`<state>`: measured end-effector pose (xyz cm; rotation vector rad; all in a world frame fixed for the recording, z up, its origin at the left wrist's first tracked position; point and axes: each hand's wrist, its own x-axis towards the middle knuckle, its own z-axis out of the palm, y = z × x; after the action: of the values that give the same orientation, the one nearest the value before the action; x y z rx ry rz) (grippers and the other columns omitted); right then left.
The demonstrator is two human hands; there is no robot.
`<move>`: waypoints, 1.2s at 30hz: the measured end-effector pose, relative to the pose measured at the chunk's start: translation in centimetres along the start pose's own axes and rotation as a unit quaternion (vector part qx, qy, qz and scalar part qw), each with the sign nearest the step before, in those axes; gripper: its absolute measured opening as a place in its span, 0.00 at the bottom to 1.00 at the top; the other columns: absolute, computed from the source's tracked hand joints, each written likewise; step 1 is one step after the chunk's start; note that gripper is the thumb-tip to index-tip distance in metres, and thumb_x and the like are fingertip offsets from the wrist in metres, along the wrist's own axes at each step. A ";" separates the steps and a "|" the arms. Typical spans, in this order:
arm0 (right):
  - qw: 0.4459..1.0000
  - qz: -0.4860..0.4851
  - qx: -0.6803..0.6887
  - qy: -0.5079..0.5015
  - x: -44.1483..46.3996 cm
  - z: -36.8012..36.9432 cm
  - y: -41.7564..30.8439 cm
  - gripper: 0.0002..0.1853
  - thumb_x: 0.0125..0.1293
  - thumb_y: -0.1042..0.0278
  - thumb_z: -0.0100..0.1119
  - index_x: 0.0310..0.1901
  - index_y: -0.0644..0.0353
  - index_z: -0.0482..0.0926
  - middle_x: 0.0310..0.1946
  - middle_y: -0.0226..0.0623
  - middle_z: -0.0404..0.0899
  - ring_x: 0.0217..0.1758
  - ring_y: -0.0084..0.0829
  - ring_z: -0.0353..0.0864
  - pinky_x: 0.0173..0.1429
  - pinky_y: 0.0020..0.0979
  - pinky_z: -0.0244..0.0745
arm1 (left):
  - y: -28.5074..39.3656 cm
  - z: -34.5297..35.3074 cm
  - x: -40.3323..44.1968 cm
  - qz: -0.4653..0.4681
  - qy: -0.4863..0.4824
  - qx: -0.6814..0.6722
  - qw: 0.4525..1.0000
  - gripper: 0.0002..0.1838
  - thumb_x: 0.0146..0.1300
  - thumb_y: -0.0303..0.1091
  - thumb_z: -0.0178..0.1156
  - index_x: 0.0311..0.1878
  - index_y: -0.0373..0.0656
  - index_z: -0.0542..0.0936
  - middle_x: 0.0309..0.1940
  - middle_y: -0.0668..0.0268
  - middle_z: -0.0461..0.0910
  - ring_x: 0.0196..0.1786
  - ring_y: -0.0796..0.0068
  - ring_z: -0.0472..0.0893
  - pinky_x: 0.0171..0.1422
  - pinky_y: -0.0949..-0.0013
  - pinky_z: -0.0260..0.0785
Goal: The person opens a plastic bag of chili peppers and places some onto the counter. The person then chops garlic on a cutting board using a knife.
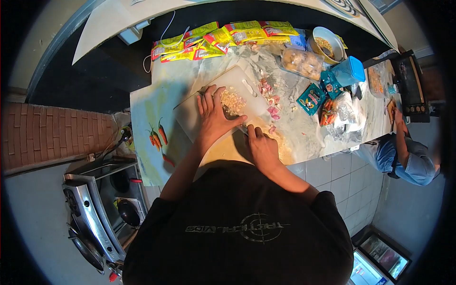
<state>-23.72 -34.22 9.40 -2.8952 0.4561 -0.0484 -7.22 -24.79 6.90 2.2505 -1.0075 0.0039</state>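
A pile of finely chopped garlic [232, 102] lies on a white cutting board [236, 76] with a handle slot. My left hand [214, 115] rests on the board at the near left of the pile, fingers and thumb spread, with nothing gripped. Beside its thumb, my right hand [262, 146] is closed around what looks like a knife, seen only as a thin edge near the fingers; most of it is hidden. Reddish garlic or shallot skins [272, 104] are scattered just right of the board.
Red chillies [156, 138] lie on the left of the table. Yellow packets [204, 40] line the back. A plastic tub [301, 64], a bowl [327, 43], a blue container [348, 71] and teal sachets [311, 99] crowd the right. Another person [408, 156] works at far right.
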 end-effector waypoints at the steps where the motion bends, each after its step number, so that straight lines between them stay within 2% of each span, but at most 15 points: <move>1: 1.000 0.007 0.003 0.004 -0.1 -0.1 0.0 0.11 0.67 0.67 0.58 0.46 0.59 0.69 0.33 0.42 0.79 0.31 0.42 0.86 0.29 0.39 0.79 | -0.2 0.2 0.2 -0.004 0.007 0.005 1.000 0.56 0.41 0.57 0.79 0.70 0.45 0.61 0.69 0.56 0.57 0.76 0.51 0.55 0.79 0.38 0.37; 6: 1.000 0.018 -0.012 0.009 -0.4 -0.9 0.3 0.12 0.66 0.67 0.59 0.46 0.58 0.69 0.32 0.41 0.79 0.31 0.42 0.86 0.29 0.39 0.79 | -1.2 0.6 0.8 0.009 0.016 0.012 1.000 0.57 0.40 0.59 0.79 0.70 0.45 0.61 0.69 0.55 0.58 0.76 0.51 0.54 0.80 0.39 0.36; 8: 1.000 0.008 -0.005 0.010 -0.7 -1.5 0.0 0.13 0.58 0.76 0.58 0.44 0.62 0.70 0.32 0.41 0.79 0.32 0.39 0.86 0.29 0.35 0.81 | -1.4 0.6 0.8 0.017 0.021 0.024 0.999 0.57 0.40 0.59 0.79 0.70 0.45 0.61 0.69 0.55 0.58 0.76 0.51 0.54 0.80 0.39 0.37; 12: 0.999 0.021 -0.010 0.022 -1.5 -2.2 0.1 0.12 0.58 0.76 0.58 0.44 0.61 0.70 0.31 0.40 0.78 0.31 0.38 0.86 0.29 0.35 0.81 | -2.0 0.9 1.1 0.023 0.020 0.019 0.999 0.55 0.41 0.58 0.79 0.69 0.45 0.62 0.69 0.55 0.58 0.75 0.50 0.56 0.79 0.38 0.39; 17: 0.999 0.019 -0.027 0.037 -2.5 -3.4 0.9 0.11 0.60 0.73 0.58 0.43 0.59 0.71 0.30 0.38 0.77 0.31 0.36 0.85 0.29 0.34 0.81 | -3.2 1.0 1.9 0.032 0.035 0.031 0.998 0.54 0.42 0.56 0.79 0.69 0.44 0.63 0.68 0.53 0.60 0.74 0.49 0.59 0.78 0.38 0.42; 19: 0.999 0.021 -0.022 0.034 -2.8 -3.5 1.2 0.11 0.60 0.73 0.58 0.44 0.59 0.71 0.30 0.38 0.77 0.31 0.36 0.85 0.29 0.35 0.81 | -3.7 0.9 2.2 0.037 0.033 0.014 0.999 0.53 0.44 0.61 0.76 0.69 0.45 0.63 0.68 0.55 0.59 0.75 0.51 0.58 0.77 0.31 0.42; 21: 0.999 0.022 -0.017 0.030 -3.2 -3.5 1.4 0.11 0.60 0.72 0.58 0.44 0.58 0.71 0.30 0.38 0.77 0.31 0.36 0.85 0.30 0.35 0.81 | -4.0 0.8 2.4 0.039 0.030 0.025 0.998 0.52 0.45 0.61 0.76 0.69 0.45 0.63 0.68 0.55 0.59 0.74 0.51 0.59 0.77 0.31 0.42; 23: 0.999 0.043 0.015 0.025 -3.5 -3.5 1.6 0.12 0.66 0.65 0.61 0.44 0.59 0.70 0.32 0.41 0.78 0.32 0.44 0.85 0.31 0.43 0.79 | -4.2 0.8 2.7 0.041 0.028 0.036 0.998 0.51 0.46 0.60 0.76 0.68 0.45 0.63 0.67 0.55 0.59 0.74 0.51 0.59 0.77 0.32 0.42; 26: 0.998 0.054 0.002 0.016 -3.9 -3.9 2.0 0.12 0.66 0.63 0.61 0.44 0.59 0.70 0.32 0.41 0.79 0.32 0.43 0.85 0.31 0.43 0.79 | -5.5 1.8 2.7 0.038 0.032 0.042 0.998 0.50 0.47 0.59 0.75 0.68 0.45 0.63 0.66 0.55 0.61 0.73 0.51 0.60 0.77 0.33 0.42; 32: 0.997 0.067 0.040 -0.006 -5.4 -6.0 2.8 0.13 0.67 0.63 0.61 0.46 0.60 0.72 0.32 0.42 0.79 0.31 0.47 0.84 0.33 0.44 0.78 | -6.1 1.9 3.5 0.032 0.021 0.045 0.998 0.44 0.51 0.52 0.74 0.67 0.45 0.65 0.64 0.56 0.63 0.72 0.51 0.61 0.77 0.36 0.43; 36: 0.991 0.088 0.103 0.004 -6.7 -8.0 4.0 0.12 0.68 0.63 0.62 0.45 0.60 0.73 0.31 0.43 0.82 0.29 0.49 0.83 0.33 0.45 0.76 | -7.3 1.8 4.3 0.029 0.057 -0.015 0.998 0.36 0.53 0.39 0.74 0.64 0.45 0.67 0.62 0.56 0.66 0.69 0.50 0.64 0.75 0.44 0.50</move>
<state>-31.83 -37.46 16.43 -2.6434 0.6651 -0.0756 0.18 -25.14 2.49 2.1673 -1.0046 0.1405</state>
